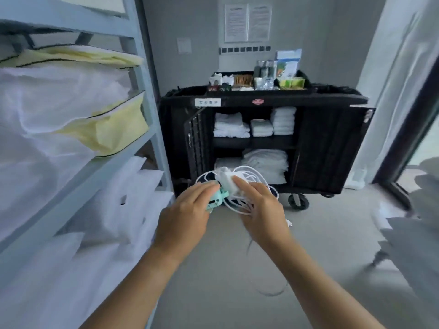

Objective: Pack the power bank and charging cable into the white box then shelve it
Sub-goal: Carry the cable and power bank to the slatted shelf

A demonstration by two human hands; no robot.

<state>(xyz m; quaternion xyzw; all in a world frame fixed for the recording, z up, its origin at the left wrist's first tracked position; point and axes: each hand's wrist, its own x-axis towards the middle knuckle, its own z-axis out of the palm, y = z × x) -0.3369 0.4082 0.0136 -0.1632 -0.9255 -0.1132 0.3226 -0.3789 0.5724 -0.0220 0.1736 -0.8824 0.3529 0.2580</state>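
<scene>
In the head view, much of what the hands hold at lower centre is covered by the fingers. The left hand (183, 222) is clenched round a mint-green power bank (217, 200), of which only one end shows. The right hand (260, 207) grips a small white block (226, 180) and a tangle of white cable (251, 176) that loops out around both hands; what the block is cannot be made out.

Behind them, at centre, a black cart (266, 100) stands with its doors open, folded white towels (266, 125) stacked on its two inner shelves and blurred small supplies (261, 79) on its top. At the left edge, a grey rack (140, 67) holds white and yellow bedding (104, 129), partly cut off.
</scene>
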